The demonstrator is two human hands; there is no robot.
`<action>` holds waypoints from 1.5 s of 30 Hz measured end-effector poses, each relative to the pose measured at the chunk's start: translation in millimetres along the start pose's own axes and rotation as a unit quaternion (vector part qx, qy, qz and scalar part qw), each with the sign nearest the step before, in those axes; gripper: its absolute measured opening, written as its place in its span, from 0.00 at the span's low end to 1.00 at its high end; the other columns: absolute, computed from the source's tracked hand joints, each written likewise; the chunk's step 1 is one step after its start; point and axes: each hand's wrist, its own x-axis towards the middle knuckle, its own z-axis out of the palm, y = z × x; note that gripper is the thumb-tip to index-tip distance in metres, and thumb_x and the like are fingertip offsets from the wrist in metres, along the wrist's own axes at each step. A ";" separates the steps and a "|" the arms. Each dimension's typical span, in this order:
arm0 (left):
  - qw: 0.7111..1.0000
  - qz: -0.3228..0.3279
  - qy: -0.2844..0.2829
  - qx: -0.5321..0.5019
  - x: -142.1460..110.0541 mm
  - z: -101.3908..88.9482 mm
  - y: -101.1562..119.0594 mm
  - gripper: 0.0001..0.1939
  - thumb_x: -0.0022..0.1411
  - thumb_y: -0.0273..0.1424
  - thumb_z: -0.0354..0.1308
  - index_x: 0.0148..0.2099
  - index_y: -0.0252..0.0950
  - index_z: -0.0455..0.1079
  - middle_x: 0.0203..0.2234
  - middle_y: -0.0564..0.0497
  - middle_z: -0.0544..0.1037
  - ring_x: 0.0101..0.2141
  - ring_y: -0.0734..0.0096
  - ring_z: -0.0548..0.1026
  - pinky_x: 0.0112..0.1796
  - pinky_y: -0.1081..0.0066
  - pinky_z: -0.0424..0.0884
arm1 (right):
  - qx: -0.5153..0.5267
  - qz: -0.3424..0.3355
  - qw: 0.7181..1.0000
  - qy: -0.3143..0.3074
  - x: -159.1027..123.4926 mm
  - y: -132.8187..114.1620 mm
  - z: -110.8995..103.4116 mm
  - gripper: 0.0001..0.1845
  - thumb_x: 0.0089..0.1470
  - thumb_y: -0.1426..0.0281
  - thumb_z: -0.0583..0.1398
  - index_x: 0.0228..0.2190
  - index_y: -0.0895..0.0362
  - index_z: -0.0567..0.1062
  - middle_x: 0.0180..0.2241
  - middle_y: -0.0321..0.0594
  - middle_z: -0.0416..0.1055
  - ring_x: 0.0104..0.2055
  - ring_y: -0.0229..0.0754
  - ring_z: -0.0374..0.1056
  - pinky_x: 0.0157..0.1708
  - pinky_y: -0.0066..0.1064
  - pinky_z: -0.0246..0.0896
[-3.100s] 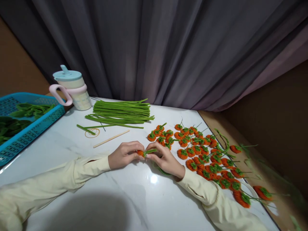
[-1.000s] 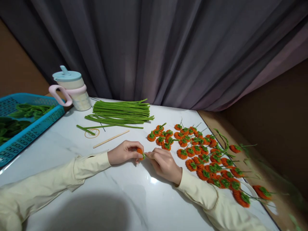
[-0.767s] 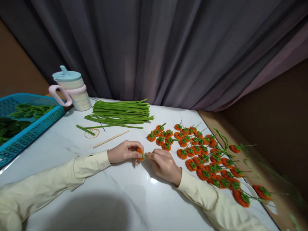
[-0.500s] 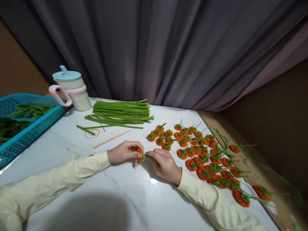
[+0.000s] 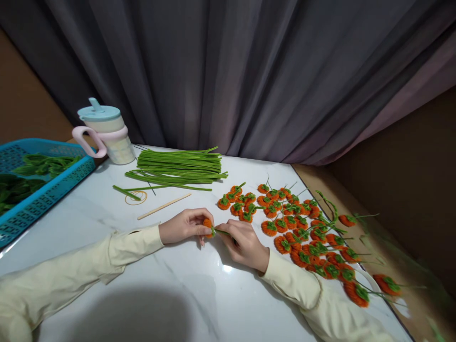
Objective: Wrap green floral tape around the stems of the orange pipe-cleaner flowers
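My left hand (image 5: 183, 225) pinches a small orange pipe-cleaner pumpkin (image 5: 207, 224) with a green top, low over the white marble table (image 5: 153, 270). Facing it, my right hand (image 5: 242, 242) is closed on the thin green stem (image 5: 223, 232) that sticks out of the pumpkin. Both wrists rest on the table, in cream sleeves. Several finished orange pumpkins with green tops (image 5: 295, 228) lie spread on the table just right of my right hand.
A bundle of green pipe cleaners (image 5: 180, 166) lies at the back. Close by are a wooden stick (image 5: 164, 205), a rubber band (image 5: 136, 197) and a lidded cup with a pink handle (image 5: 105, 130). A blue basket of green pieces (image 5: 39, 183) sits left. A dark curtain hangs behind.
Three seconds ago the green stem showed between my fingers at the pumpkin's right. My right hand has since drawn slightly down and right, closing over the stem; my left hand has barely moved.
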 end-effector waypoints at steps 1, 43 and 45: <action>1.000 0.005 0.002 -0.001 -0.1 0.5 0.1 0.17 0.52 0.37 0.63 0.35 0.30 0.64 0.24 0.53 0.72 0.22 0.75 0.73 0.25 0.71 0.75 | 0.003 0.004 1.000 0.000 -0.1 0.4 0.0 0.09 0.55 0.77 0.49 0.37 0.58 0.67 0.21 0.36 0.63 0.21 0.36 0.58 0.21 0.26 0.50; 0.931 -0.239 -0.016 -0.274 5.1 -12.0 2.3 0.07 0.60 0.26 0.57 0.35 0.24 0.67 0.23 0.45 0.75 0.19 0.80 0.73 0.25 0.83 0.74 | -0.105 -0.081 0.991 0.014 -1.1 -1.8 1.2 0.12 0.57 0.80 0.49 0.42 0.64 0.68 0.24 0.40 0.72 0.23 0.35 0.65 0.19 0.27 0.53; 0.926 -0.245 -0.009 -0.287 5.8 -11.7 2.0 0.08 0.61 0.26 0.55 0.34 0.23 0.67 0.22 0.45 0.74 0.18 0.81 0.71 0.24 0.82 0.74 | -0.037 -0.025 0.999 0.019 -0.8 -2.5 2.5 0.11 0.58 0.78 0.50 0.39 0.63 0.70 0.23 0.40 0.72 0.23 0.35 0.66 0.21 0.25 0.56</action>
